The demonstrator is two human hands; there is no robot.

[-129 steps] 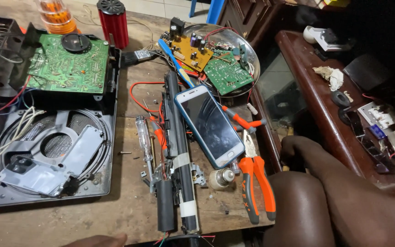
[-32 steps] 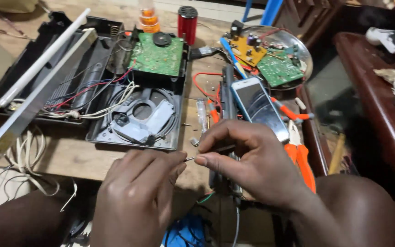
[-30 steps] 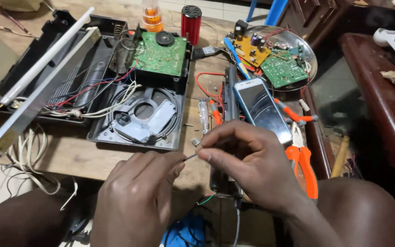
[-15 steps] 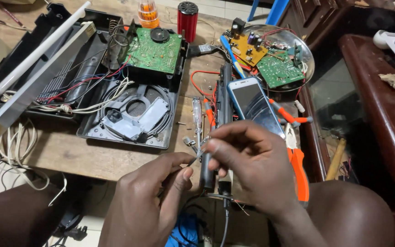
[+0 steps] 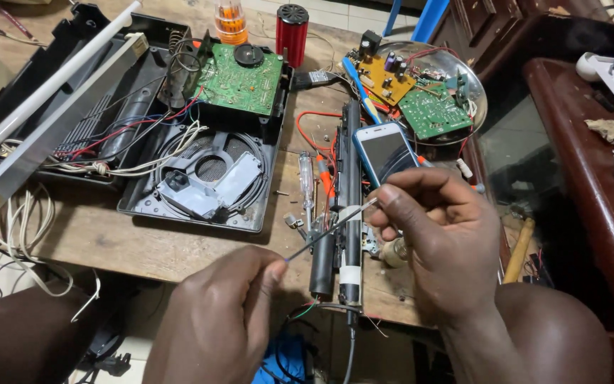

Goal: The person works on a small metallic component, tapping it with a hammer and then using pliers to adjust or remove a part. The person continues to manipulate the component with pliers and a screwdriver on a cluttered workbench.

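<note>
Above the near edge of a worn wooden table [image 5: 143, 245], two bare hands stretch a thin, straight wire [image 5: 330, 230] between them. The left hand [image 5: 225, 323] pinches the wire's lower end between thumb and forefinger, the other fingers curled under. The right hand [image 5: 438, 245] pinches the upper end at its fingertips, knuckles bent, palm turned down. The wire runs slantwise, rising from left to right, and crosses in front of a long black tube-shaped pack of cells [image 5: 347, 206] that lies lengthwise on the table, wrapped with pale tape near its lower end.

Just beside the pack lies a clear-handled screwdriver [image 5: 308, 181], and a smartphone [image 5: 385, 153] with a glossy dark screen rests tilted against the pack's right side, close above the right hand. Behind them a shallow round metal dish [image 5: 474, 99] holds a green circuit board [image 5: 431, 110] and a yellow one [image 5: 386, 77] studded with small parts. To the left, an open black plastic housing [image 5: 200, 210] shows a round speaker grille, loops of white and red wire, and a green circuit board [image 5: 239, 78] propped at its far edge. A long white fluorescent tube [image 5: 58, 75] lies across the housing's left half. A red cylinder [image 5: 291, 32] stands upright at the table's far side.
</note>
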